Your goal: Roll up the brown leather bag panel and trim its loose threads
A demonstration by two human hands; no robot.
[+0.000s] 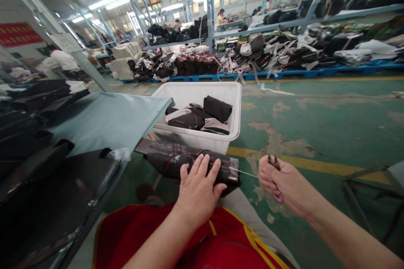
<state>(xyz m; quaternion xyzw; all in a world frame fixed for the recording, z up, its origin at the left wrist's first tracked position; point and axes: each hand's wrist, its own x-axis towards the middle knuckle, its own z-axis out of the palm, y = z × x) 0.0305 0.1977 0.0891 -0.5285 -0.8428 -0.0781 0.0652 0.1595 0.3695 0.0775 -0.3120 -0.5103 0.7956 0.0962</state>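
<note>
My left hand (198,187) presses down on a dark rolled bundle of fabric (172,160) that lies across my lap, tied with brown strap. A thin white thread (248,172) runs from the bundle's right end to my right hand (279,183). That hand is closed on small thread snips (274,162), whose dark tips stick up above the fingers and pink handle shows below. Just beyond the bundle stands a white plastic bin (232,111) holding several similar dark bundles.
A grey-green worktable (107,119) with dark fabric pieces is at my left. Blue racks and pallets (284,75) piled with dark goods line the far side of the green floor. Other people work in the background. A metal frame (362,185) stands at right.
</note>
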